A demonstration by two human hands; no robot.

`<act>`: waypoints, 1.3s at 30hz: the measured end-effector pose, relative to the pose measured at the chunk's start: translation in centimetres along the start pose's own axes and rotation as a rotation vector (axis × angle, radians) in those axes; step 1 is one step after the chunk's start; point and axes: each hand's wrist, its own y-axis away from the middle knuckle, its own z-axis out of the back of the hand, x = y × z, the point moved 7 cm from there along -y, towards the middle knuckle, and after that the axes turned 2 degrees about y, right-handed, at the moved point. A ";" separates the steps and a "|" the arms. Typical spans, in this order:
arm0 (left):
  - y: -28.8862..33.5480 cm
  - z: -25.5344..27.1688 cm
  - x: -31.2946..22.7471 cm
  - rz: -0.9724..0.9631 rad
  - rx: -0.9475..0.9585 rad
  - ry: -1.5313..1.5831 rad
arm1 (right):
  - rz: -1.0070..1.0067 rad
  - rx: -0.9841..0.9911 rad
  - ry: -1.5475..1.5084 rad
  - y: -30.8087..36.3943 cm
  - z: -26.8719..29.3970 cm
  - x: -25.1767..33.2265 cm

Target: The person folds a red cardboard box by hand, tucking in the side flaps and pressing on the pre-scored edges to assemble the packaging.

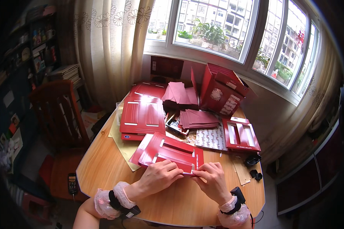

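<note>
A glossy red cardboard box blank with long cut-out slots lies tilted at the near middle of the wooden table. My left hand grips its near edge, with thumb and fingers pressed together. At the near right corner of the blank, my right hand pinches the edge beside a small pale slot. Both wrists wear frilly pale pink cuffs and black straps. Just beyond the blank, to the left, rests a stack of similar red blanks. The undersides of my fingers are hidden.
Dark pink paper stacks lie mid-table, near a patterned sheet. A large red carton stands behind. Right of these sit a folded red piece with openings and small black objects. A wooden chair stands left.
</note>
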 end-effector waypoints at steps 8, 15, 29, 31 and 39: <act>-0.3 0.8 -0.5 -0.042 -0.123 0.012 | 0.078 -0.154 0.099 -0.9 1.7 2.7; -0.2 0.5 -0.7 -0.041 -0.110 0.032 | 0.187 -0.064 0.178 -0.5 0.6 3.1; 0.1 1.1 0.7 -0.006 -0.035 -0.050 | 0.119 -0.076 0.200 -0.2 1.0 1.5; 0.1 1.1 0.6 -0.009 -0.035 -0.057 | 0.106 -0.070 0.205 -0.2 1.3 1.7; 0.6 -0.3 -0.2 0.035 0.012 0.023 | 0.152 -0.003 0.166 0.0 -1.2 3.0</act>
